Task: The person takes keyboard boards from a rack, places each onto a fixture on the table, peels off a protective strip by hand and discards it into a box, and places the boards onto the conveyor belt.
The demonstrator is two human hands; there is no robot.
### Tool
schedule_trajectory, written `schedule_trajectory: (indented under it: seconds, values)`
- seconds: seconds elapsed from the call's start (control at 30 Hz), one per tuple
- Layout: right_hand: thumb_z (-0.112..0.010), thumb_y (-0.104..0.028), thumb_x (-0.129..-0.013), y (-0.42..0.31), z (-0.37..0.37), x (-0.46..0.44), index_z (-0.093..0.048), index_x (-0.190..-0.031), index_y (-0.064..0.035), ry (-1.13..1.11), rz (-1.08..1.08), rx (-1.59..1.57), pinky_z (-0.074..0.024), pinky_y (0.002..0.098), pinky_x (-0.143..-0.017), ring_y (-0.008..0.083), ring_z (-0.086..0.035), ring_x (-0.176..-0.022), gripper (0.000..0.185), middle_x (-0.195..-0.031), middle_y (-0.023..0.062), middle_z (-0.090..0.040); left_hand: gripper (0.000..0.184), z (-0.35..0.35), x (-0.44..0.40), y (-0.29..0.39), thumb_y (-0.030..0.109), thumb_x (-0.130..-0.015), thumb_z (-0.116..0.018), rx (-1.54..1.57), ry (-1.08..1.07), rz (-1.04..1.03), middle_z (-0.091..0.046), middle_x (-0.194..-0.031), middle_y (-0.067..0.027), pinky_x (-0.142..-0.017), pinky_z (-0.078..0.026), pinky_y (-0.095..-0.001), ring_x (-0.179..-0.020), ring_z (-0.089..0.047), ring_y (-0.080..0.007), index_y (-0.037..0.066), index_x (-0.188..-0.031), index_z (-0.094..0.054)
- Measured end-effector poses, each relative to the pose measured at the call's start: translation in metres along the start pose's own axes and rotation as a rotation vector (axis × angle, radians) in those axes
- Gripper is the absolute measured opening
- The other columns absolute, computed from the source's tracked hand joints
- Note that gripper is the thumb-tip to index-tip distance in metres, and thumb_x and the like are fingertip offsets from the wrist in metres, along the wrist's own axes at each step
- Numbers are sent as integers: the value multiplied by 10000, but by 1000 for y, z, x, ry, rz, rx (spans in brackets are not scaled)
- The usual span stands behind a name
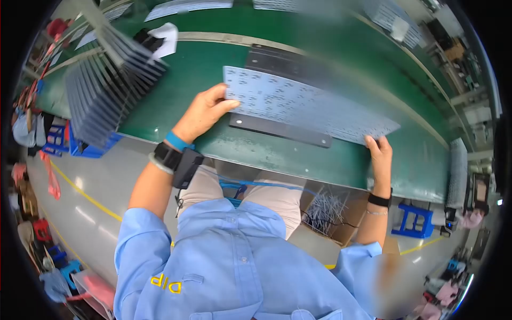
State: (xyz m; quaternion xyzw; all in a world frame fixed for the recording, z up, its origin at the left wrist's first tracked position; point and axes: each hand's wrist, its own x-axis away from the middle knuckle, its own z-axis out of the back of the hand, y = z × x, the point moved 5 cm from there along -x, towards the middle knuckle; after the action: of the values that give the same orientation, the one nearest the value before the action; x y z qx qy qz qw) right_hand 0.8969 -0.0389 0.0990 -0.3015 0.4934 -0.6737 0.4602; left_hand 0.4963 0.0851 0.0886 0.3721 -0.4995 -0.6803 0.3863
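A long pale-blue circuit board panel (304, 101), printed with rows of small dark marks, is held by its two ends. My left hand (205, 113) pinches its left end between thumb and fingers. At the lower right corner, my right hand (379, 154) grips the other end. Beneath the panel lies a dark fixture; its front bar (280, 130) and its back plate (277, 60) show on either side. Whether the panel touches the fixture, I cannot tell.
On the left of the green bench (181, 80) stands a rack of upright panels (112, 88). A white sheet (166, 40) lies behind it. Below the bench edge is a cardboard box (349, 218) of thin strips. A blue stool (413, 221) stands at right.
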Motion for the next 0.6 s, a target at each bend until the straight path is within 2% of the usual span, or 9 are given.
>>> schedule_trajectory:
  seconds: [0.03,0.17,0.23,0.3,0.33,0.43,0.47,0.53,0.6]
  values:
    - [-641,-97,-838,-6,1,-1,-621,-986,9,-14,0,110,-424,219,-750,70,-521,-817,183,-915,-1,-614,198,3,-1,-7,127,-856,-611,-86,-25,3,-621,-929,-35,-788,-446,-236,-870,-540,-89,-10,-997,-584]
    - [-652,-111,-828,-6,1,8,-624,-991,1,-9,6,-6,-426,221,-745,65,-517,-805,199,-910,-2,-617,204,-5,3,7,120,-854,-616,14,-18,32,-621,-935,-35,-796,-445,-245,-869,-542,-94,-16,-1002,-582]
    - [-654,-99,-824,-10,2,15,-606,-1039,-8,13,18,74,-429,220,-729,68,-517,-778,238,-879,-5,-602,206,-5,3,5,117,-854,-617,17,-2,40,-621,-936,-37,-798,-445,-249,-870,-543,-96,-17,-1006,-580]
    - [-646,-84,-829,-21,13,27,-578,-1088,-17,294,229,286,-433,219,-706,74,-519,-758,276,-849,-6,-576,202,-5,2,2,104,-855,-613,50,15,43,-621,-938,-40,-801,-446,-252,-870,-544,-99,-17,-1013,-577]
    - [-639,-74,-833,-19,19,33,-560,-1082,-22,378,225,167,-436,222,-695,86,-528,-752,266,-838,12,-558,202,-5,1,2,104,-855,-613,50,19,42,-621,-938,-40,-801,-446,-252,-870,-544,-99,-17,-1013,-577]
    - [-637,-54,-827,-56,-1,54,-578,-988,-21,403,297,166,-443,226,-681,91,-533,-736,174,-841,29,-568,201,-3,2,3,105,-858,-610,-3,21,53,-620,-948,-38,-808,-442,-249,-879,-542,-97,-19,-1012,-577]
    - [-633,-40,-829,-69,-22,54,-589,-916,-31,270,355,227,-457,237,-661,104,-547,-729,98,-844,44,-577,209,-4,2,4,110,-855,-613,0,5,47,-619,-951,-36,-813,-440,-250,-885,-540,-97,-20,-1015,-578]
    - [-665,-49,-788,-103,-74,56,-596,-904,-34,41,657,408,-488,282,-620,192,-591,-700,135,-806,86,-593,217,-3,2,6,115,-852,-617,-12,-10,45,-617,-953,-33,-818,-438,-250,-891,-538,-96,-20,-1018,-579]
    - [-672,-105,-779,-102,-116,47,-599,-883,-56,-114,740,430,-490,324,-597,251,-603,-693,136,-813,78,-606,229,-4,2,7,122,-847,-621,-4,-8,19,-615,-946,-31,-822,-435,-251,-893,-535,-94,-13,-1027,-582]
